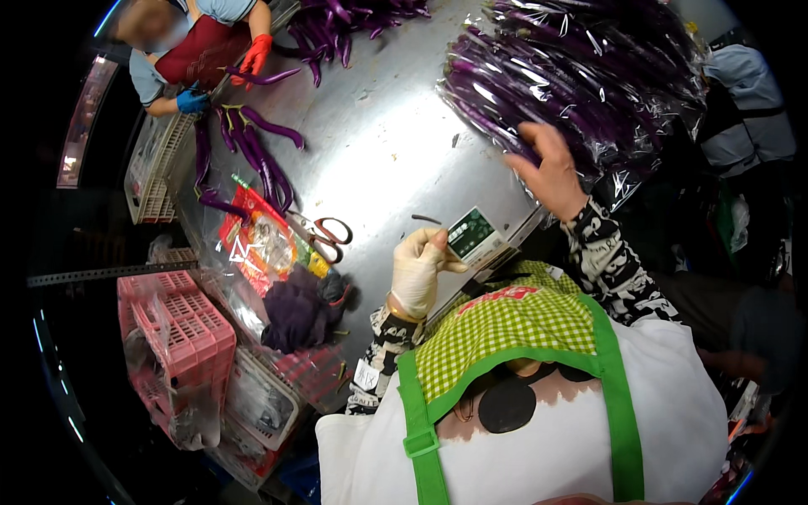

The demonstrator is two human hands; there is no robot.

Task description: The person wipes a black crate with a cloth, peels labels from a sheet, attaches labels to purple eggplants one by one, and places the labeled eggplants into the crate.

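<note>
My left hand [418, 271], in a pale glove with a bare thumb tip, pinches a green and white printed label card [475, 237] above the table's near edge. What lies under the card is partly hidden. My right hand [552, 173] is bare, its thumb and fingers spread, beside the nearest of the clear-bagged long purple eggplants [536, 88]. Whether its fingertips touch the plastic I cannot tell. Those bags lie heaped at the right of the metal table [379, 139].
Scissors [328, 240] lie left of my left hand, by a red printed bag [255, 233] and a dark cloth [300, 309]. Loose eggplants [259, 154] lie near a co-worker in red and blue gloves [255, 57], who holds one. Pink crates [183, 328] stand at lower left.
</note>
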